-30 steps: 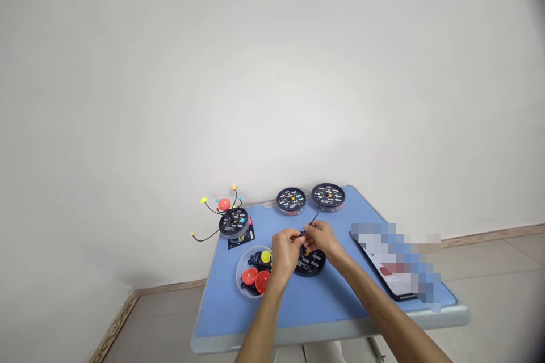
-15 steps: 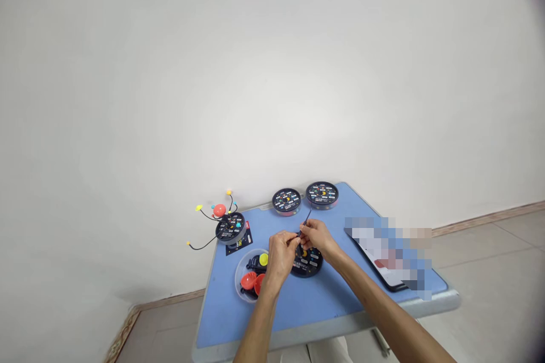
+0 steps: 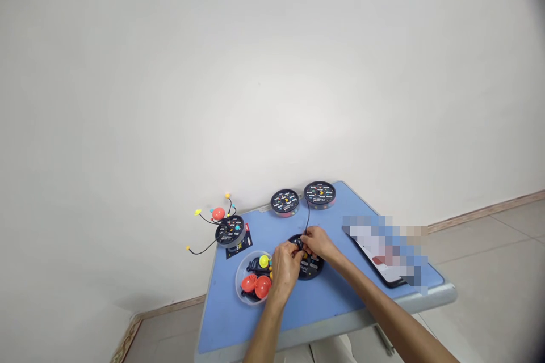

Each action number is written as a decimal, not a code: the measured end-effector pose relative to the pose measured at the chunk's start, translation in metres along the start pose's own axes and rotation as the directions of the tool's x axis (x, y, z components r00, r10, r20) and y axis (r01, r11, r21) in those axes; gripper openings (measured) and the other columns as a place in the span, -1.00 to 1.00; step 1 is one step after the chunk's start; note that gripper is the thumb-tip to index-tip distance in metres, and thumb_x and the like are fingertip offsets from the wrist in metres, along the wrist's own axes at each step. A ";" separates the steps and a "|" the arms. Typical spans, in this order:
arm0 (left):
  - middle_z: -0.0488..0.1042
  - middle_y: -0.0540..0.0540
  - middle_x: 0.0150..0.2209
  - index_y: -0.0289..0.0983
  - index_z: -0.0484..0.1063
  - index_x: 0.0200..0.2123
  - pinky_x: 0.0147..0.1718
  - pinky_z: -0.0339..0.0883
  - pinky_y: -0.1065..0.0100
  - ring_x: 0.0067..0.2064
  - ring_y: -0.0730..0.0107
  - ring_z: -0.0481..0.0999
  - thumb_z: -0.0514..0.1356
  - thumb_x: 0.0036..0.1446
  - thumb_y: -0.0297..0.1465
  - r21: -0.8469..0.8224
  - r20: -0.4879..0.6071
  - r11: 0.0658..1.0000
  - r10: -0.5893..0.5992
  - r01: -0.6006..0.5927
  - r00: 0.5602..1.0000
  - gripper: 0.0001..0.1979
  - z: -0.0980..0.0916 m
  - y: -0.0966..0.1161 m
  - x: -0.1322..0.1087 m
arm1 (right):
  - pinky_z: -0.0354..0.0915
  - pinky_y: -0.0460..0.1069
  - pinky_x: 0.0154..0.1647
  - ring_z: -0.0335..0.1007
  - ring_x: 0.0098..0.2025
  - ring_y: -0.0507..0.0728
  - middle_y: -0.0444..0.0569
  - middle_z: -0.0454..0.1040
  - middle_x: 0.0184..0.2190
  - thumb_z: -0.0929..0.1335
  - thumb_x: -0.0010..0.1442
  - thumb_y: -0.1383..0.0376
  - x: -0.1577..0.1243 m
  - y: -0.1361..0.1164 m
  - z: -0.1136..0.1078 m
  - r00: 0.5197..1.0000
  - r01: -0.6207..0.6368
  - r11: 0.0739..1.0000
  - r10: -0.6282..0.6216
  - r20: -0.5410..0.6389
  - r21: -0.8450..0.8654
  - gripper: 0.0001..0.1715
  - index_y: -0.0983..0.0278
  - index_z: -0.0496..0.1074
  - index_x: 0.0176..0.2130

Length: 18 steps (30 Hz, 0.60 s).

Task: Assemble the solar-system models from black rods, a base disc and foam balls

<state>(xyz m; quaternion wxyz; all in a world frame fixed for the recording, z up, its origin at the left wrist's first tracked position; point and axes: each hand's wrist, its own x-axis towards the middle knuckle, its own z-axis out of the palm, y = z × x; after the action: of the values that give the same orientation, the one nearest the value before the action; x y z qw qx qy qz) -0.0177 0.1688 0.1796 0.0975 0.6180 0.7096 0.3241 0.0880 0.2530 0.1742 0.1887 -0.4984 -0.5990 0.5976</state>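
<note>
**Fingers:** The fingertips [image 3: 297, 247] of the left hand [image 3: 285, 269] and the right hand [image 3: 319, 243] were closed together, and a thin black wire [image 3: 307, 218] was pinched between them.
**Wire:** It was held just above a black printed disc [image 3: 310, 267] and was run upward, toward a second disc [image 3: 319, 193].
**Beside the hands:** A clear round tray [image 3: 237, 283] was placed just left of the left hand, with two red half-domes [image 3: 263, 287] and a yellow ball [image 3: 264, 261] held in it.
**Farther out:** A third disc [image 3: 285, 202] was set at the far edge of a blue table [image 3: 221, 317]. A wired model with a red ball [image 3: 218, 214] was mounted on a fourth disc [image 3: 230, 231]. A phone [image 3: 374, 264] was laid at the right, blurred.
</note>
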 end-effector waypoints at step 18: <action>0.59 -0.23 -0.16 -0.31 0.60 -0.21 0.02 0.31 0.19 -0.03 0.06 0.52 0.24 0.13 -0.47 0.216 0.023 0.963 -0.169 0.161 0.985 -0.83 0.013 0.015 -0.017 | 0.39 0.04 -0.27 0.52 -0.29 0.15 0.07 0.58 -0.30 0.29 0.34 0.21 -0.015 -0.006 -0.008 0.981 0.092 0.812 -0.172 -0.086 -0.576 -0.70 0.37 0.51 -0.25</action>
<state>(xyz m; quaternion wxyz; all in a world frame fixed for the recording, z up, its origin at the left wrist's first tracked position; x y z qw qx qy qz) 0.0054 0.1575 0.1741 0.0721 0.5702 0.7870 0.2242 0.0990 0.2467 0.1871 0.1121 -0.5282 -0.7690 0.3422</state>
